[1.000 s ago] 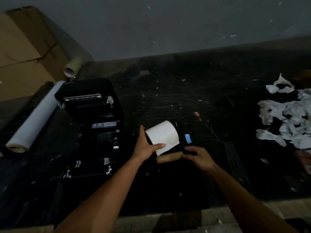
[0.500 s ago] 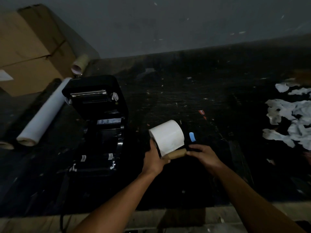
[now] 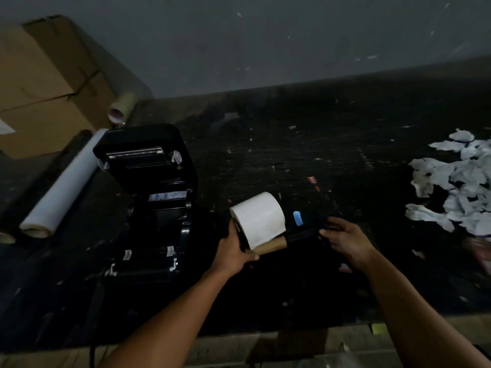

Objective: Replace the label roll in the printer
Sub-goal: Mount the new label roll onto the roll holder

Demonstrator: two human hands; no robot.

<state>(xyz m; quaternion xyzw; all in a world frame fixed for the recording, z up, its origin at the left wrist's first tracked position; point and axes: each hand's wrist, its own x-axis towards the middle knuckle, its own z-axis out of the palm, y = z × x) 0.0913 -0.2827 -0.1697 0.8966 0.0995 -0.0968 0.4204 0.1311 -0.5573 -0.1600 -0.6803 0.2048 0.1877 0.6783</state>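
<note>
Surface: dark, scuffed worktop [image 3: 265, 160] is stretching back to a grey wall, flecked with bits of paper and dimly lit.
Left fingers: the left hand [image 3: 233, 251] is curling around the near end of the label roll [image 3: 259, 219], thumb pressing against a brown cardboard core [image 3: 273, 245] that is lying just under the roll.
Right fingers: the right hand [image 3: 345, 240] is reaching toward a black spindle [image 3: 303, 236] that is sticking out of the core's far end; fingertips are touching or nearly touching it, and I cannot tell whether they are gripping it.
Label roll: white, full, lying on its side and tilting slightly, being held above the worktop just to the right of the printer.
Blue mark: a small blue patch [image 3: 297, 218] is showing on a dark object just right of the roll; too dark to make out what that object is.
Printer: the black printer [image 3: 148, 203] is sitting with its lid swung open and back, its roll bay looking dark.
Left of printer: a long white paper roll [image 3: 66, 181] is lying beside it, with a cardboard box [image 3: 47, 83] behind and a short tube [image 3: 121, 108] leaning at the back.
Far right of printer: a heap of crumpled white paper scraps [image 3: 457, 181] is lying well apart from the hands.
</note>
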